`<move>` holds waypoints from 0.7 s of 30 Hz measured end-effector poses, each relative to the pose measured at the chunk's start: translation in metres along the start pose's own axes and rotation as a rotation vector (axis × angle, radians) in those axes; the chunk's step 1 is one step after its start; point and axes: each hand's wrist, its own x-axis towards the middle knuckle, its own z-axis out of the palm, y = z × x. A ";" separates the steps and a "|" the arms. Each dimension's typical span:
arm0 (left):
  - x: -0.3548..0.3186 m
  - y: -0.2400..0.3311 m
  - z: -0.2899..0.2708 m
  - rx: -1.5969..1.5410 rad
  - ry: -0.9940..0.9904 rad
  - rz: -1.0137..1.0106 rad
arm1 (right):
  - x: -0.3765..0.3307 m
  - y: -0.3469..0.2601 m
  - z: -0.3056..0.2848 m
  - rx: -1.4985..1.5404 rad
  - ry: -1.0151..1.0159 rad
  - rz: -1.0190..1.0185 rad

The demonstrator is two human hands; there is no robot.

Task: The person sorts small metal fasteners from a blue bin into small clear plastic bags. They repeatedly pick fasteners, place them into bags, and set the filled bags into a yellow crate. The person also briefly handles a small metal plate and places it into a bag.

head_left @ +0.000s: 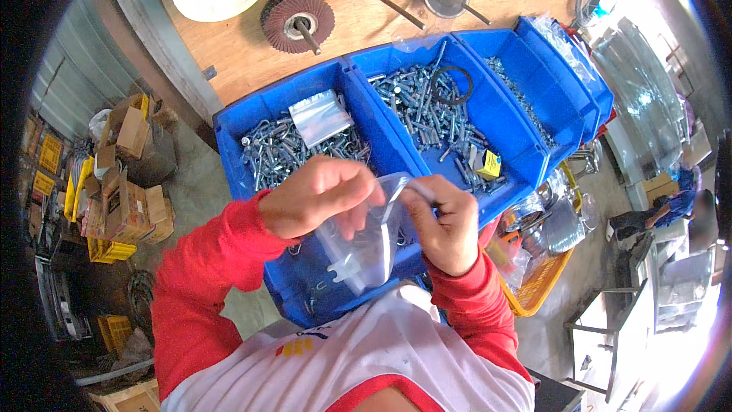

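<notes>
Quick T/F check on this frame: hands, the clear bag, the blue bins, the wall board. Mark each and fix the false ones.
1. Both hands hold a small clear plastic bag. True: the left hand and right hand pinch the clear plastic bag at its top edge.
2. The blue plastic bins are empty. False: the left blue plastic bin and the middle blue bin hold silver metal bolts.
3. A flat clear packet lies on the bolts in the left bin. True: the packet rests on top.
4. The brown flap disc hangs on a white tiled wall. False: the brown flap disc hangs on a wooden board.
5. The person wears red sleeves. True: red sleeve.
</notes>
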 end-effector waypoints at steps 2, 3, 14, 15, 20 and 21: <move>-0.007 -0.006 0.001 -0.215 -0.057 0.013 | -0.003 0.004 -0.010 0.018 0.104 0.085; -0.010 -0.009 0.003 -0.216 -0.052 0.043 | -0.004 0.007 -0.015 0.027 0.107 0.133; -0.017 -0.022 0.028 -0.286 0.295 -0.093 | -0.013 0.027 -0.028 -0.122 0.197 0.102; -0.015 -0.024 0.032 -0.234 0.283 -0.069 | -0.015 0.025 -0.027 -0.136 0.182 0.096; -0.010 -0.035 0.040 -0.100 0.287 -0.077 | -0.022 0.017 -0.028 -0.122 0.176 0.110; -0.009 -0.036 0.038 -0.171 0.303 -0.073 | -0.024 0.016 -0.029 -0.104 0.189 0.120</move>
